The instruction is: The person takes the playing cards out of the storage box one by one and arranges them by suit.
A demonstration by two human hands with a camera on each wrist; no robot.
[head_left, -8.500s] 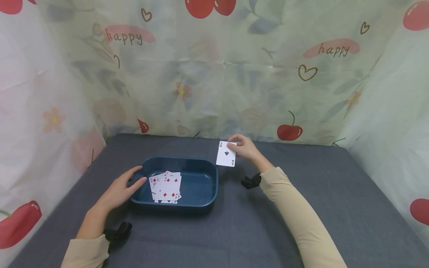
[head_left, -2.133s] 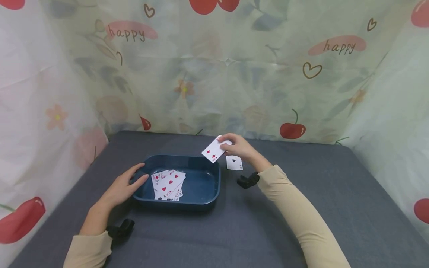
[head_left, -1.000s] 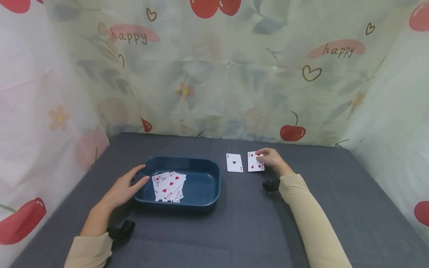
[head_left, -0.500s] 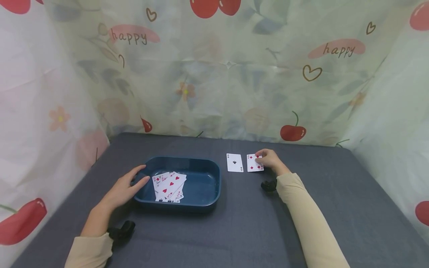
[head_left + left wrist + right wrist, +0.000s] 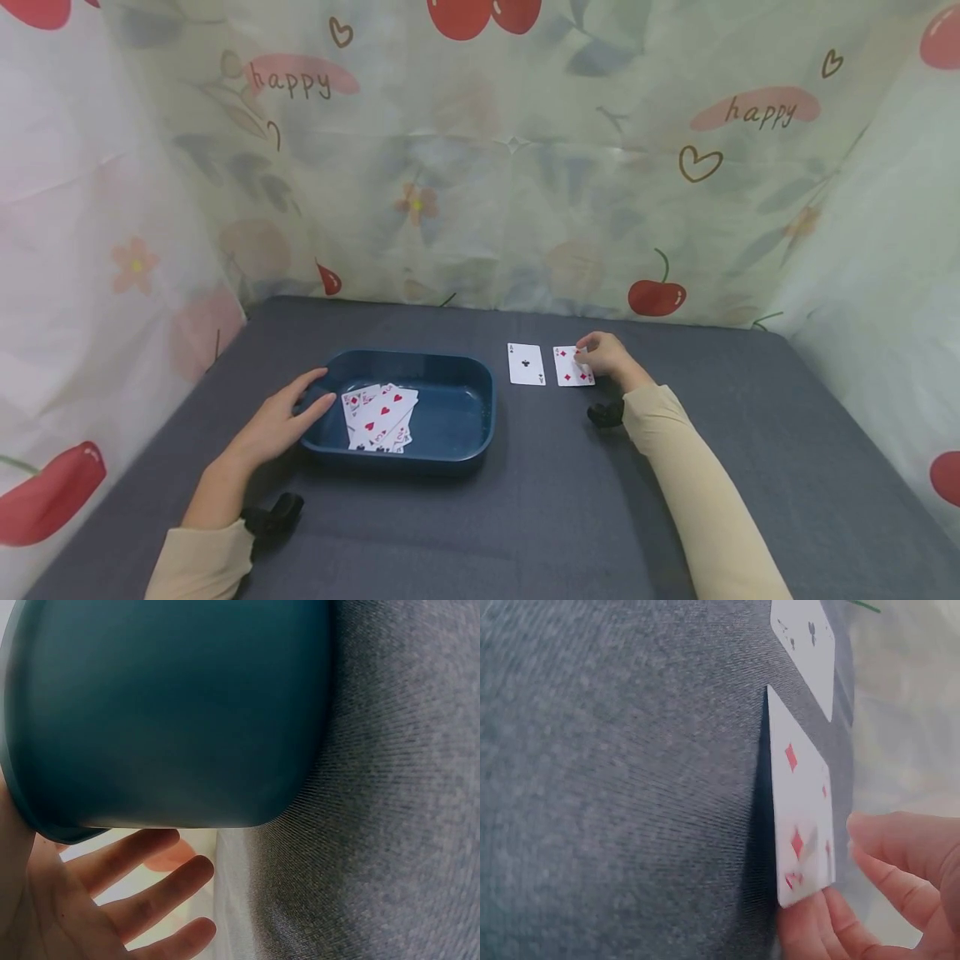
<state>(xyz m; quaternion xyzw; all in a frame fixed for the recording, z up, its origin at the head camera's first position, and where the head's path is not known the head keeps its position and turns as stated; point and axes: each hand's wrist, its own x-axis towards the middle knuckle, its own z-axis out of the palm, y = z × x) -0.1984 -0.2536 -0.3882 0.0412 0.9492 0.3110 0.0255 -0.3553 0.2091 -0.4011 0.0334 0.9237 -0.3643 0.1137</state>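
My left hand rests at the left end of the blue tray, thumb by the rim; the left wrist view shows its other fingers spread beside the outer wall. Inside the tray lies a loose pile of playing cards, a heart card on top. At the upper right corner of the four of diamonds is my right hand. In the right wrist view fingertips touch that card's edge, slightly raised over its shadow, while the thumb stands apart above. The ace of clubs lies face up to its left.
A dark grey cloth covers the table. Behind it and at both sides hang pale printed curtains. Black straps with wrist cameras sit on both wrists.
My right hand laid the ace of clubs down, then brought the four of diamonds from the tray to its right. In the last second that card shifted only slightly. My left hand stayed.
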